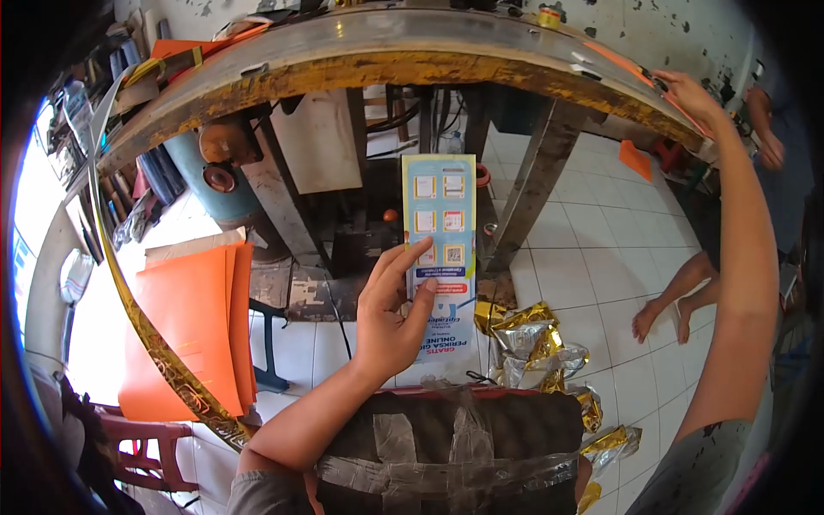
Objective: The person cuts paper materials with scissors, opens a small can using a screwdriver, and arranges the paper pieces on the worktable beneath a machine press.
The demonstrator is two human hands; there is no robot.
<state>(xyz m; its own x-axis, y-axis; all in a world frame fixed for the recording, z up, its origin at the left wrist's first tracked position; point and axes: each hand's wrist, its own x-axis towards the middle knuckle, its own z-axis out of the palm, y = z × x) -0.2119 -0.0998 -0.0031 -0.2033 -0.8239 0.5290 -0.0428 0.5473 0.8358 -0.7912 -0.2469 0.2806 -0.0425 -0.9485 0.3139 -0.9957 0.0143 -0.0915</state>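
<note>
My left hand [393, 305] rests on a long printed leaflet [438, 197] in front of me, its fingers stretched out and the thumb apart. The leaflet is light blue with small framed pictures, a square code and upside-down lettering; its lower part lies beyond my hand. My right arm reaches far out to the right end of the worktable [343, 69]. There my right hand [691, 96] is at an orange strip [618, 58], its fingers bent around a small dark object that I cannot make out.
Orange sheets [184, 330] are stacked at left behind a curved gold-patterned band [142, 318]. Crumpled gold foil [536, 343] lies on the tiled floor. A taped dark cushion [446, 442] is close below me. Another person's legs [678, 300] show at right.
</note>
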